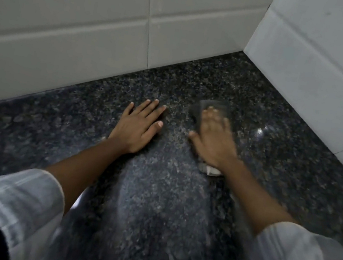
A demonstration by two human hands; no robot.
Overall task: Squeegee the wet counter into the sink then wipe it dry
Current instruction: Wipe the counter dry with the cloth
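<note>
The dark speckled granite counter (75, 137) fills the lower view. My left hand (138, 125) lies flat on it, palm down, fingers spread, holding nothing. To its right, my right hand (214, 140) presses on a grey cloth (201, 107) that shows beyond the fingertips, with a pale corner of it sticking out under the wrist. The right hand and cloth are blurred by motion. The sink and any squeegee are out of view.
A white tiled wall (69, 30) runs along the back of the counter. A second tiled wall (323, 70) closes the right side, and the two meet in a corner at the upper right. Pale striped sleeves cover both forearms near the bottom edge.
</note>
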